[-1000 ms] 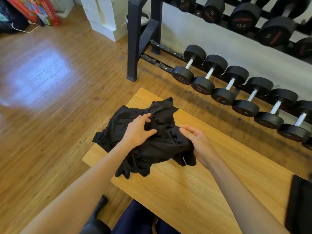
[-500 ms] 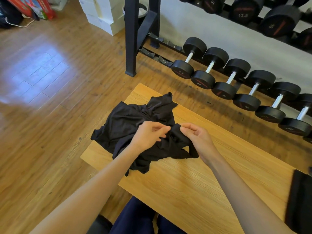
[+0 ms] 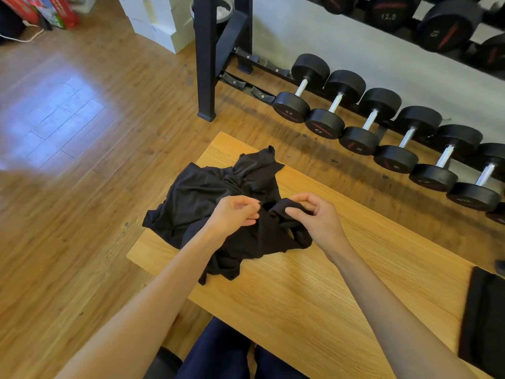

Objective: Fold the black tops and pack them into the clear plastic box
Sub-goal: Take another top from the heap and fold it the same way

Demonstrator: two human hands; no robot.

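A crumpled black top [image 3: 207, 195] lies in a heap at the left end of the wooden table [image 3: 314, 291], one corner hanging over the edge. My left hand [image 3: 235, 214] grips a bunch of its fabric near the middle of the heap. My right hand [image 3: 317, 217] pinches a fold of the same top between thumb and fingers, just to the right. A flat black folded item [image 3: 486, 321] lies at the table's right edge, partly out of frame. No clear plastic box is in view.
A row of black dumbbells [image 3: 382, 124] lies on the floor behind the table, under a black rack [image 3: 207, 58] with more weights. White boxes [image 3: 158, 20] stand at the back. Wooden floor spreads to the left. My dark-trousered legs [image 3: 226, 354] are under the table's front edge.
My left hand has moved right from the top of the heap and curled onto the fabric close to my right hand. My right hand has lifted a fold. The fabric has bunched between them.
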